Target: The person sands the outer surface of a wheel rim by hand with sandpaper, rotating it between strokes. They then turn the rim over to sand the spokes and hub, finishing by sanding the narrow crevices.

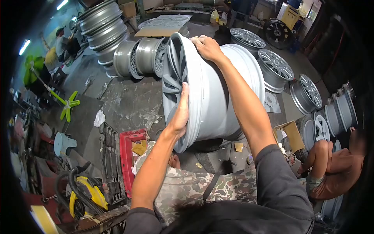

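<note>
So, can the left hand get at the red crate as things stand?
Likely yes, if the left hand lets go of the wheel: the red crate stands open close by, and nothing visible blocks the way.

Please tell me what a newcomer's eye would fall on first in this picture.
Most likely the large grey wheel rim in the middle, with the left hand at the edge of its spoked face and the right hand at its top. Next might come the tall stack of silver rims at the upper left, then the bright green star-shaped base on the left.
</note>
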The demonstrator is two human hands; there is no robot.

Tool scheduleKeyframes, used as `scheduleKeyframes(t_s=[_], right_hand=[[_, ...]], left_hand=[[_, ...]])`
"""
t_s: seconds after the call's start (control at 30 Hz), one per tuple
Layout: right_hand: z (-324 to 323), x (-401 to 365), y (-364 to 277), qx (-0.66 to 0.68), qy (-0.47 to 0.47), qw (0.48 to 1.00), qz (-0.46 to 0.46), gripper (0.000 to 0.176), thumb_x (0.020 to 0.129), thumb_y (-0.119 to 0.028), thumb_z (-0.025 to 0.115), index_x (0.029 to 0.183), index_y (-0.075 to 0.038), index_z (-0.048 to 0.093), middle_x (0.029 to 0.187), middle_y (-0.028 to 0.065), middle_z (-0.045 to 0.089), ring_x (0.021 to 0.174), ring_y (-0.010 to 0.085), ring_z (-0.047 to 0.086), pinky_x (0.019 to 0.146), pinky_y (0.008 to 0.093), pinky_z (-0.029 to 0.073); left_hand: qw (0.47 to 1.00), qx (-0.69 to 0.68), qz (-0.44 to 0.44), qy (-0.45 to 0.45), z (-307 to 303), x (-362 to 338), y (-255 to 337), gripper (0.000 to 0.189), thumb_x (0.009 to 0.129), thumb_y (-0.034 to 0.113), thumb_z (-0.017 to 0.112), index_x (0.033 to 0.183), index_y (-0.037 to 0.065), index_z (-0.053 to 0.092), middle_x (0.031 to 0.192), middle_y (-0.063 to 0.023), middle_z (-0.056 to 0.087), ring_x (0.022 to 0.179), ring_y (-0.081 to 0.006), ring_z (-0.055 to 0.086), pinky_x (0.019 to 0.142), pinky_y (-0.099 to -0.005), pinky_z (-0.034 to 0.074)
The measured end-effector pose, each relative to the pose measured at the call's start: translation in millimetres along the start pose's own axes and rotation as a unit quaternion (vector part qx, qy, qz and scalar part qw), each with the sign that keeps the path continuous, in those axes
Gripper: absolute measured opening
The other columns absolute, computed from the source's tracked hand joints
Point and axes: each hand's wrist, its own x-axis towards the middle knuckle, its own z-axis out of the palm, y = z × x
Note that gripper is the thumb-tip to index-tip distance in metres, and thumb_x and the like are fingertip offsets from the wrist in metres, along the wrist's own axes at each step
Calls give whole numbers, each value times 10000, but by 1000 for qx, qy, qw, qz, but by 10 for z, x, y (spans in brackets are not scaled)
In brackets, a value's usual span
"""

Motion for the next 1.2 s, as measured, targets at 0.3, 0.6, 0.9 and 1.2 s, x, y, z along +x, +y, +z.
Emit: scheduleKeyframes(t_s=[0.3, 0.6, 0.9, 1.2], right_hand=[[-68, -2025, -820, -69, 175, 981, -39, 320, 1014, -154, 573, 1287, -58, 709, 1402, 146, 650, 1406, 370, 513, 1147, 537, 331], [-29, -4121, -825, -101, 98, 987, 75, 411, 951, -89, 661, 1362, -86, 667, 1455, 116, 607, 1423, 382, 483, 1170, 554, 337], [-506, -1393, -81, -19, 192, 981, 3, 223, 983, -139, 641, 1082, 26, 753, 1167, 205, 721, 1078, 380, 682, 941, 440, 517], [-213, -2096, -631, -33, 218, 972, -79, 203, 929, -38, 676, 1103, 17, 764, 1164, 205, 727, 1156, 368, 679, 1028, 431, 518]], left_hand=[[1000, 16, 16, 3, -2, -90, -22, 870, 1056, 695, 269, 1589, 9, 317, 1525, -150, 496, 1387, -236, 498, 1155, -394, 410], [992, 98, 58, 49, 42, -107, -53, 898, 1061, 685, 284, 1605, -28, 256, 1592, -168, 405, 1447, -256, 426, 1208, -377, 324], [987, 134, 85, 26, -108, 27, -133, 800, 1111, 581, 242, 1580, -65, 293, 1585, -163, 408, 1449, -245, 414, 1218, -346, 293], [972, 209, 97, 54, -113, -34, 0, 879, 1098, 622, 185, 1378, -124, 555, 1287, -193, 667, 1231, -249, 604, 1090, -338, 427]])
